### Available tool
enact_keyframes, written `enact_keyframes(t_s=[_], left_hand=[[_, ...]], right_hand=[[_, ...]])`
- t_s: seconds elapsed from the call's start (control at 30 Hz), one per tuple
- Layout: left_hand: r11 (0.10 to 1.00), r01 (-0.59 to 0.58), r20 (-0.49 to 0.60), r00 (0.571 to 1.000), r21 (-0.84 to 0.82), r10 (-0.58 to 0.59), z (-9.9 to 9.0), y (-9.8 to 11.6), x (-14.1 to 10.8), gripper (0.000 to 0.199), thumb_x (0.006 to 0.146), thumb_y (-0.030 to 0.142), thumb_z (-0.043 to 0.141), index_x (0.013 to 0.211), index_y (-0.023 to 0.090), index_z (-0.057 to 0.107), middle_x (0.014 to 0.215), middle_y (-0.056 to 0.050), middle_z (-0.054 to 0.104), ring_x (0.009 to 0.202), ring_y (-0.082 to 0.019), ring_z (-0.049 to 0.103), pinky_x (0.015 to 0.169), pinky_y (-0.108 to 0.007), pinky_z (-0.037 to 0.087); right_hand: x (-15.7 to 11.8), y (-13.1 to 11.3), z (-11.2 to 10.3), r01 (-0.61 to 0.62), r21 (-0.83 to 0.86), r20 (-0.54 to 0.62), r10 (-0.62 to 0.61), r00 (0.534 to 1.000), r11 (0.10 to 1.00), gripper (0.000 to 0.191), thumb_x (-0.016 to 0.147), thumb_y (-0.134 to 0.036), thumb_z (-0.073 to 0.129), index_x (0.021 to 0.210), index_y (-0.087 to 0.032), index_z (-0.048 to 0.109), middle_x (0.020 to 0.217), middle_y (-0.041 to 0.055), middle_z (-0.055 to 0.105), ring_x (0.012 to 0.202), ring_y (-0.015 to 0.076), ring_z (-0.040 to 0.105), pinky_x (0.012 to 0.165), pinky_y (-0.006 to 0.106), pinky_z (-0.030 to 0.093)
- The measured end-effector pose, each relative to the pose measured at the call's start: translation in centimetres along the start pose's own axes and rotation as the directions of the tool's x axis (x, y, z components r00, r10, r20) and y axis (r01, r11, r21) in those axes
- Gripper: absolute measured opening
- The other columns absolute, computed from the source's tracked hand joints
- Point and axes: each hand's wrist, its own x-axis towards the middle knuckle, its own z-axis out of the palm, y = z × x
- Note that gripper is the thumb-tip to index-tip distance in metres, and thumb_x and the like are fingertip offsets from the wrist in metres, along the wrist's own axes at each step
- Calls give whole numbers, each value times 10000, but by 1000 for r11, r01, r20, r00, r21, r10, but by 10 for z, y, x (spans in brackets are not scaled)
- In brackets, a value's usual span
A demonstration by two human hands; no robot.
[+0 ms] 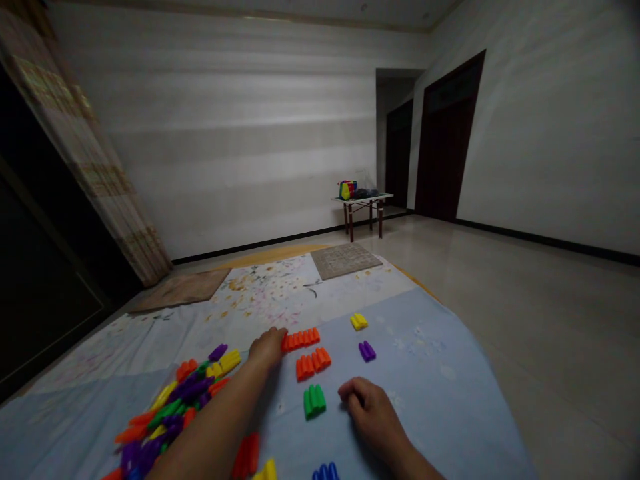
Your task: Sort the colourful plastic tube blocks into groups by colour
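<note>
My left hand reaches over the cloth, fingers closed at the left end of a row of orange ribbed plastic pieces. Its fingertips are partly hidden behind the hand. My right hand rests on the cloth, fingers curled, with nothing visible in them. Left of it lies a green piece; a second orange group is just beyond. Farther off are a purple piece and a yellow piece. Blue pieces and red pieces show near the bottom edge.
A mixed pile of coloured pieces lies left of my left forearm, which partly covers it. A flowered cloth covers the table. Two mats lie at its far side. A small table with a colourful bag stands by the wall.
</note>
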Motion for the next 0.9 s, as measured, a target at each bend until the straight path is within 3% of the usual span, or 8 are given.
enact_keyframes(t_s=[0.2, 0.43, 0.6, 0.73, 0.9], left_hand=[[1000, -28, 23, 999, -6, 29, 6, 2, 3, 446, 751, 293, 503, 1195, 253, 498, 1202, -93, 547, 1083, -223, 534, 854, -318, 411], [998, 20, -17, 1000, -58, -22, 16, -2, -1, 400, 761, 244, 477, 1157, 235, 534, 1181, -107, 555, 1064, -225, 552, 849, -330, 426], [988, -13, -102, 995, -151, -2, 11, -1, -8, 594, 696, 203, 551, 1279, 187, 438, 1281, -139, 474, 1118, -233, 523, 902, -329, 419], [965, -82, -270, 963, -247, 13, -9, -16, -34, 566, 773, 297, 485, 1313, 164, 382, 1344, -130, 403, 1190, -208, 462, 986, -321, 371], [923, -99, -436, 896, -373, -80, -25, -65, -95, 523, 827, 416, 371, 1285, 166, 402, 1266, -116, 462, 1067, -192, 548, 948, -369, 425]], right_hand=[[-1, -2, -1, 5, -3, 2, -5, 1000, 1000, 244, 726, -174, 389, 763, -196, 629, 775, 31, 653, 766, 169, 604, 725, 264, 440], [-1, 0, 0, 22, 10, -6, -22, 1000, 1000, 231, 719, -186, 398, 749, -196, 627, 754, 32, 657, 752, 181, 607, 717, 278, 448], [-2, 3, -3, 31, 29, -1, -31, 1000, 999, 243, 712, -198, 395, 755, -192, 634, 755, 34, 662, 745, 181, 612, 711, 276, 454], [-5, 5, -5, 37, 43, 9, -37, 999, 998, 239, 733, -222, 398, 765, -183, 632, 763, 38, 659, 749, 181, 612, 707, 276, 458], [-10, 7, -7, 30, 51, 21, -31, 999, 998, 247, 753, -269, 414, 795, -179, 640, 789, 44, 659, 754, 183, 616, 709, 283, 470]])
